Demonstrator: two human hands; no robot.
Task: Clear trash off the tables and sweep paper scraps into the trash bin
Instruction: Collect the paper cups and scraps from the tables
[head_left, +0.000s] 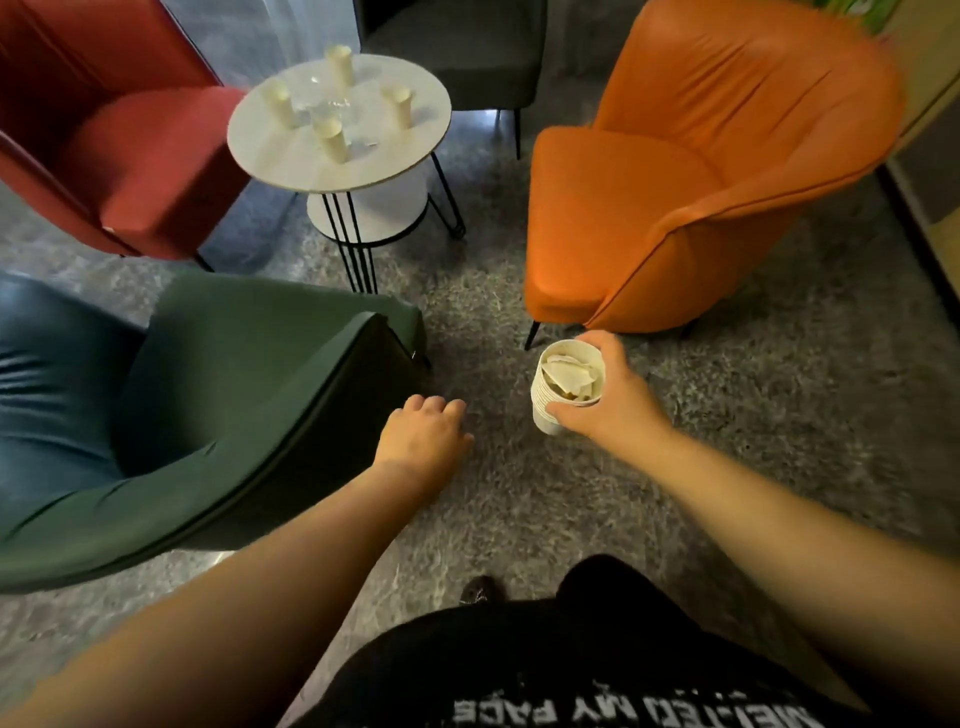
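Grey carpet lay between four armchairs and a round tabletop, where four cups and clear scraps stood uncollected. The right hand gripped a cup stack stuffed with paper, fingers curled around it. The left hand hung loosely curled, holding nothing. Collection seemed underway; next, stepping to the tabletop and gathering those cups.

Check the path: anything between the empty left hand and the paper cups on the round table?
Partly. The green armchair sits left of the left hand, its corner near the line to the four paper cups on the round table. The carpet gap between it and the orange armchair looks open.
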